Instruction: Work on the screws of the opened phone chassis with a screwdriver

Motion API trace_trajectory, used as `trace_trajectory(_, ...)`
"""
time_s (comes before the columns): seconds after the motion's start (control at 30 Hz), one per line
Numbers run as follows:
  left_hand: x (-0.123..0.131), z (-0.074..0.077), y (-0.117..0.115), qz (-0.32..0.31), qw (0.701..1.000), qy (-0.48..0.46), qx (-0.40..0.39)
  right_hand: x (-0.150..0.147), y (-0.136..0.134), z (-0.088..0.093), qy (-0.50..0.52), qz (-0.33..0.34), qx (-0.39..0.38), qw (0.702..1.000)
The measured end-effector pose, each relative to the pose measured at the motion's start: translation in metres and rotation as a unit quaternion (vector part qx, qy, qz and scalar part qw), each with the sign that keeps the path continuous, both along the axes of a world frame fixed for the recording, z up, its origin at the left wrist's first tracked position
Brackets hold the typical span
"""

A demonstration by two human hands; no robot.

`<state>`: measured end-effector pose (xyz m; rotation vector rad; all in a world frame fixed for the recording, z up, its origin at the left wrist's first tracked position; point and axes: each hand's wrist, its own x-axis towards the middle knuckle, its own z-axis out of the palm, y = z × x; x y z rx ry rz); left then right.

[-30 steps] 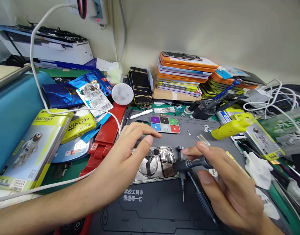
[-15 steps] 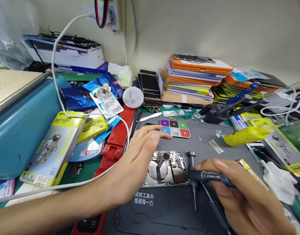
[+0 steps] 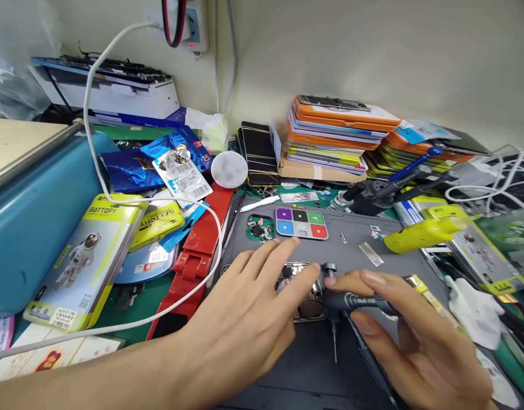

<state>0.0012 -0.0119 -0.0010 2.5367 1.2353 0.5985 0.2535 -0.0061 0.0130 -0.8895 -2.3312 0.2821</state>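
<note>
An opened phone lies on the grey mat, its inside parts showing. My left hand is over it, fingers stretched out and apart, hiding most of the phone; whether the fingertips touch it I cannot tell. At the phone's right edge, my right hand has its thumb and fingers around a dark screwdriver that points left. Across its front end, a second thin-tipped screwdriver lies on the mat. Under my right hand, a dark blue slim tool is partly hidden.
Behind the phone sits a tray of coloured squares. A yellow bottle and a black tool holder stand right. Battery packs, a red strap-like piece and a white cable lie left. Stacked boxes line the wall.
My left hand has moved right and nearer, now covering much of the phone. My right hand keeps hold of the screwdriver with little movement. The view has shifted slightly.
</note>
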Motion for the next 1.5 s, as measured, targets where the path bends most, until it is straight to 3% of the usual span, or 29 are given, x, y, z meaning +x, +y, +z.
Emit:
trace_trajectory(0.13,0.002,-0.005,-0.004,0.031,0.996,0.073,0.047,0.000,-0.002,-0.001,0.008,-0.019,-0.033,0.999)
trace_trajectory(0.3,0.002,0.002,-0.009,-0.004,0.994,0.108,0.036,-0.006,-0.003,-0.004,0.124,-0.095,-0.106,0.982)
trace_trajectory(0.4,0.003,0.006,-0.011,0.011,0.992,0.121,0.046,-0.008,0.003,-0.003,0.242,-0.167,-0.177,0.939)
trace_trajectory(0.5,0.004,0.007,-0.013,0.040,0.986,0.145,0.069,-0.007,0.012,-0.002,0.337,-0.232,-0.269,0.872)
trace_trajectory(0.6,0.005,0.007,-0.017,0.079,0.981,0.160,0.080,-0.007,0.018,-0.001,0.385,-0.274,-0.346,0.810)
trace_trajectory(0.67,0.006,0.008,-0.019,0.107,0.976,0.176,0.071,-0.008,0.020,-0.002,0.394,-0.285,-0.369,0.792)
trace_trajectory(0.77,0.009,0.010,-0.022,0.135,0.965,0.216,0.060,-0.009,0.022,-0.002,0.394,-0.283,-0.377,0.789)
trace_trajectory(0.87,0.008,0.014,-0.028,0.124,0.965,0.223,0.055,-0.010,0.022,-0.002,0.387,-0.279,-0.378,0.794)
trace_trajectory(1.0,-0.002,0.028,-0.039,0.011,0.977,0.202,0.066,-0.010,0.022,-0.003,0.382,-0.269,-0.386,0.795)
trace_trajectory(1.1,-0.008,0.040,-0.041,-0.065,0.955,0.275,0.092,-0.011,0.023,-0.004,0.377,-0.264,-0.390,0.798)
trace_trajectory(1.17,-0.010,0.043,-0.039,-0.095,0.953,0.271,0.094,-0.011,0.023,-0.005,0.376,-0.263,-0.389,0.799)
trace_trajectory(1.27,-0.009,0.039,-0.036,-0.115,0.961,0.239,0.073,-0.010,0.023,-0.005,0.388,-0.272,-0.383,0.793)
trace_trajectory(1.4,-0.005,0.026,-0.036,-0.087,0.963,0.246,0.068,-0.010,0.024,-0.003,0.414,-0.283,-0.373,0.781)
trace_trajectory(1.5,-0.003,0.020,-0.033,-0.116,0.958,0.246,0.093,-0.011,0.024,-0.001,0.419,-0.287,-0.377,0.774)
